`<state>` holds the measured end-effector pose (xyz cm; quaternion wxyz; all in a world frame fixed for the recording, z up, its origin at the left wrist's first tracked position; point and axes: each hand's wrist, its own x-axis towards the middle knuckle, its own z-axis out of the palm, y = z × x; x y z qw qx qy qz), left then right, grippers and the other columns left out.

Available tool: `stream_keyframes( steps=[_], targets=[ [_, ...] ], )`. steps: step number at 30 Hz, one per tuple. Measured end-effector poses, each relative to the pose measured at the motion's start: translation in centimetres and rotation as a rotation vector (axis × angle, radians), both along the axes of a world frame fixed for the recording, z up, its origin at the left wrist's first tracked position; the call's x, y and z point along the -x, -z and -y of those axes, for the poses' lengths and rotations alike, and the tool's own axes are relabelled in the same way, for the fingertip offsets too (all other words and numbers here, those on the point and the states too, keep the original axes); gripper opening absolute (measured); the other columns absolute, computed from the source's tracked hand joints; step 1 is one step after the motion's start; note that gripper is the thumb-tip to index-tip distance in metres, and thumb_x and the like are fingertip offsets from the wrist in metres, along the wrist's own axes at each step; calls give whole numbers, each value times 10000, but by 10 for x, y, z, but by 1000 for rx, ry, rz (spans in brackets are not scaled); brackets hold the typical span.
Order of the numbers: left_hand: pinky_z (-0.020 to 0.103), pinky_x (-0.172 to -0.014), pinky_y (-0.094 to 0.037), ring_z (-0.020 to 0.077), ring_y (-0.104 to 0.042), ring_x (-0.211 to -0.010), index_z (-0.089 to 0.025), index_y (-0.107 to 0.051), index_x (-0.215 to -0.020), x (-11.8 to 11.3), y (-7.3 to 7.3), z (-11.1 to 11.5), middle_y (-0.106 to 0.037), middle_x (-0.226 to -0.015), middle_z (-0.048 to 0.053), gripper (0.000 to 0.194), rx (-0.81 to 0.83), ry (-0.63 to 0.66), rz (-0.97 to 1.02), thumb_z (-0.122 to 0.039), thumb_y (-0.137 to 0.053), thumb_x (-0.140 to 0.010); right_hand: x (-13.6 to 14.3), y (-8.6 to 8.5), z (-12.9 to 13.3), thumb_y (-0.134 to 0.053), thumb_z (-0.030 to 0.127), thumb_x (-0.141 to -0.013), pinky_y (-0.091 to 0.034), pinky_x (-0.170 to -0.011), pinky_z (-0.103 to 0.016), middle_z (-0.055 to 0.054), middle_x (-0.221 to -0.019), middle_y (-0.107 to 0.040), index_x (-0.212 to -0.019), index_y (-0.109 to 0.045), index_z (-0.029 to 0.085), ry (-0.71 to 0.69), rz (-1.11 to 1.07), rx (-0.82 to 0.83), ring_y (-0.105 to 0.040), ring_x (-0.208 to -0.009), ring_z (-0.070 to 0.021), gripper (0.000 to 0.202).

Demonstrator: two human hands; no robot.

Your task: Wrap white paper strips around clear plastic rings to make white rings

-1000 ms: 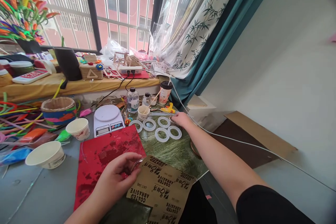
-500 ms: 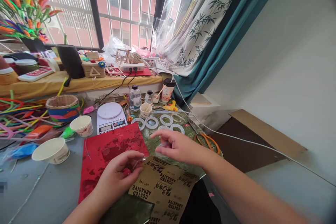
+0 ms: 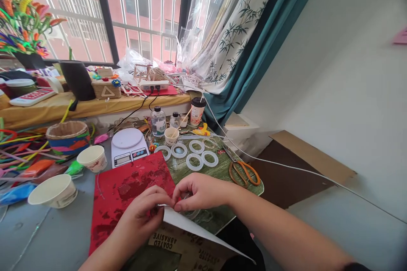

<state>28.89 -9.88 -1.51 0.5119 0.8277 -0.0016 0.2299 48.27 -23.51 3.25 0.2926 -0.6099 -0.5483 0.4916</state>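
Note:
A brown-backed sheet of sandpaper, printed with "coated abrasive", hangs at the table's front edge. Its upper edge is bent over, so a pale strip shows. My left hand is closed at the sheet's upper left corner. Just to the right, my right hand is in a pinch, its fingertips meeting the left ones at that corner. Something greyish and clear shows inside the right hand's curl, too hidden to name. Under the left hand lies a red sheet with glossy wet-looking patches.
Beyond my hands lie several translucent rings. Orange-handled scissors rest at the right edge. A white digital scale, paper bowls, a bottle, a yellow glue gun and a lidded cup stand around. A white cable crosses on the right.
My right hand has come down and left to meet the left hand, its fingers now pinched. The sandpaper's upper edge has bent over, showing its pale side. The view has shifted slightly right.

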Motion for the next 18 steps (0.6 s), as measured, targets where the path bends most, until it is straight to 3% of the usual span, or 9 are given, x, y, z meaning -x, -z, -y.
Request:
stream_keyframes(
  steps=[4, 6, 9, 12, 13, 15, 18],
  targets=[
    [271, -762, -560, 182, -675, -860, -280, -769, -999, 2, 6, -3, -693, -930, 65, 244, -54, 22, -38, -178, -557, -934, 5, 5, -1, -753, 335, -831, -392, -608, -197, 52, -712, -601, -906, -742, 180, 19, -78, 3, -481, -630, -86, 173],
    [327, -896, -562, 227, -658, -1066, -298, -785, -977, 4, 9, -3, -682, -1168, 98, 256, -99, -11, -30, -177, -566, -922, 6, 7, -1, -743, 295, -815, -390, -597, -200, 57, -692, -591, -861, -723, 177, 52, -59, 6, -482, -622, -88, 128],
    [432, -1084, -479, 300, -510, -1348, -297, -789, -926, 6, 10, -3, -536, -1485, 83, 239, -147, -97, -40, -172, -588, -895, -6, 7, 4, -725, 252, -787, -388, -580, -205, 56, -680, -599, -820, -710, 177, 143, 38, 8, -489, -610, -93, 83],
    [434, -1071, -488, 296, -527, -1336, -290, -773, -927, 7, 6, -2, -578, -1445, 94, 221, -135, -96, -65, -204, -569, -919, -45, -1, 16, -714, 240, -791, -421, -623, -219, 30, -736, -651, -825, -723, 172, 307, 146, -55, -536, -649, -107, 77],
    [422, -1047, -504, 289, -557, -1301, -288, -768, -921, 6, 4, -1, -614, -1395, 101, 216, -119, -88, -62, -219, -564, -929, -64, -4, 21, -716, 248, -801, -425, -630, -220, 21, -749, -665, -824, -728, 170, 421, 179, -78, -548, -657, -109, 82],
    [390, -999, -527, 272, -613, -1220, -283, -759, -901, 6, 1, -1, -673, -1286, 102, 197, -89, -82, -48, -235, -571, -933, -107, -8, 28, -709, 259, -833, -387, -552, -215, 33, -655, -624, -828, -729, 162, 760, 220, 13, -502, -563, -94, 99],
    [341, -933, -544, 236, -674, -1078, -270, -744, -903, 4, -1, 1, -729, -1123, 88, 167, -43, -69, -32, -235, -584, -935, -165, -3, 29, -632, 263, -931, -407, -519, -232, 3, -652, -610, -885, -703, 106, 940, 245, 95, -506, -529, -104, 179]
  ],
)
